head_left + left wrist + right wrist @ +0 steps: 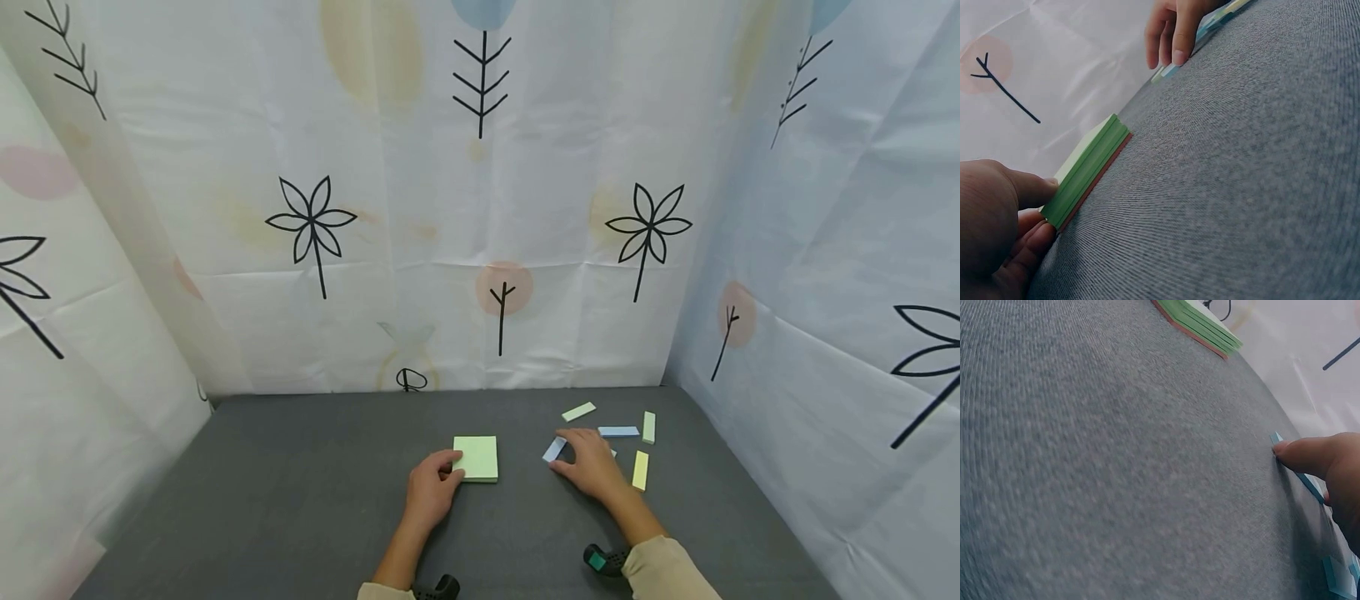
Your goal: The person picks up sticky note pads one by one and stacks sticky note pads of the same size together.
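A square pad of light green sticky notes [476, 457] lies on the dark grey table, its underside reddish in the left wrist view. My left hand [431, 490] pinches the pad's left edge, thumb and fingers on opposite faces in the left wrist view. To the right, my right hand [597, 468] has its thumb and a finger around a small blue sticky-note strip [553, 450], which lies slanted on the cloth. Part of the strip is covered by the fingers in the right wrist view.
Around the right hand lie a pale green strip [578, 412], a second blue strip [618, 432], another green strip [648, 427] and a yellow strip [640, 471]. One more piece is mostly hidden behind that hand. A patterned white curtain [420, 317] borders the table.
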`<act>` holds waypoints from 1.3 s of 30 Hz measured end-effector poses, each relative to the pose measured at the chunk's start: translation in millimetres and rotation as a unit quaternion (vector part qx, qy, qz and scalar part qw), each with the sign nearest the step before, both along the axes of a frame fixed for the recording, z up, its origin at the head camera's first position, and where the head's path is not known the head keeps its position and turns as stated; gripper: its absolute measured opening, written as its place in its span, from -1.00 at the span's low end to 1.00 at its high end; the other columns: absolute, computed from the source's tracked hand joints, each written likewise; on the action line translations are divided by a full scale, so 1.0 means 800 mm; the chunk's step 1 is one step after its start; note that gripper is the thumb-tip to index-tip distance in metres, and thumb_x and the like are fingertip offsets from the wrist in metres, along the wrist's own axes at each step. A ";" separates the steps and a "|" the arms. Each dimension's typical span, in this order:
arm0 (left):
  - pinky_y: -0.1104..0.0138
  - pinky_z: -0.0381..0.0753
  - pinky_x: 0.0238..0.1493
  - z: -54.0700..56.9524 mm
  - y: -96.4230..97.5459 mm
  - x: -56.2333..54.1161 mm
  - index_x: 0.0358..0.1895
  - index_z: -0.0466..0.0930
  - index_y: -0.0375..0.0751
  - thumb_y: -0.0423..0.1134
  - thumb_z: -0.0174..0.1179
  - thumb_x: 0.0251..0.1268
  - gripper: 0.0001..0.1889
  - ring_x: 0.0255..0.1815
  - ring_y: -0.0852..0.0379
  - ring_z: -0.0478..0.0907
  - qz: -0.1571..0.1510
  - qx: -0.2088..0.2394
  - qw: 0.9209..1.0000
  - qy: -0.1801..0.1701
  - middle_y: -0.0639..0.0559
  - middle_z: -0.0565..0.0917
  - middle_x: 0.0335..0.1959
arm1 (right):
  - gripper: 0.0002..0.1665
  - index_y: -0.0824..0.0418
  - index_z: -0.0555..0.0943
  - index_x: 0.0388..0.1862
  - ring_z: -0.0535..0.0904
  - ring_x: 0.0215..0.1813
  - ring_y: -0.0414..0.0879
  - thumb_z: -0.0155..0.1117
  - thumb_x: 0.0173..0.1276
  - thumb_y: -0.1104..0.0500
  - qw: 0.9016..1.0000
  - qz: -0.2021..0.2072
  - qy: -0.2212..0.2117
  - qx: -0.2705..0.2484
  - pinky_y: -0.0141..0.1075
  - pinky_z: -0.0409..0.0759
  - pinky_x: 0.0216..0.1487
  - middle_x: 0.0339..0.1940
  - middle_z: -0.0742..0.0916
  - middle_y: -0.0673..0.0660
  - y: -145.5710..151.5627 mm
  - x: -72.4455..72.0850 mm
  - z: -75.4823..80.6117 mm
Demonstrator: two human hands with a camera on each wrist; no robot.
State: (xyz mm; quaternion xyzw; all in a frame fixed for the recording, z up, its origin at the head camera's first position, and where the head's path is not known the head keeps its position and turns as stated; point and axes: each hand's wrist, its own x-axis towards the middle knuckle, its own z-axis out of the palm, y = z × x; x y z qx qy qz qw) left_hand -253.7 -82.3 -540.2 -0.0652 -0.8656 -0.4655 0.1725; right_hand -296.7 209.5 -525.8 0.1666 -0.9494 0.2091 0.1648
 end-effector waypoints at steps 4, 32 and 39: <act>0.16 0.57 -0.26 -0.001 0.000 0.000 -0.03 0.70 -0.22 -0.37 0.35 0.16 -0.72 -0.30 0.06 0.57 -0.002 0.002 1.000 0.000 -0.08 0.67 -0.21 | -0.39 0.25 0.62 0.11 0.46 0.20 0.25 0.53 0.08 0.06 1.000 0.016 -0.011 -0.016 0.22 0.35 0.15 0.09 0.65 0.24 -0.006 0.001 0.000; 0.14 0.56 -0.27 0.002 0.000 0.001 -0.03 0.70 -0.23 -0.37 0.35 0.16 -0.72 -0.30 0.06 0.57 0.000 0.008 1.000 -0.001 -0.09 0.67 -0.20 | -0.36 0.24 0.60 0.16 0.33 0.33 0.28 0.53 0.08 0.10 0.989 0.124 -0.034 -0.079 0.24 0.30 0.22 0.29 0.51 0.29 -0.039 0.002 -0.003; 0.14 0.56 -0.27 0.000 -0.002 0.001 -0.02 0.70 -0.22 -0.36 0.35 0.17 -0.72 -0.29 0.05 0.58 -0.003 0.001 1.000 0.000 -0.09 0.67 -0.18 | -0.60 0.24 0.70 -0.15 0.50 0.15 0.22 0.56 0.03 0.12 0.986 0.154 0.049 -0.049 0.18 0.39 0.14 0.01 0.68 0.22 -0.035 0.001 -0.011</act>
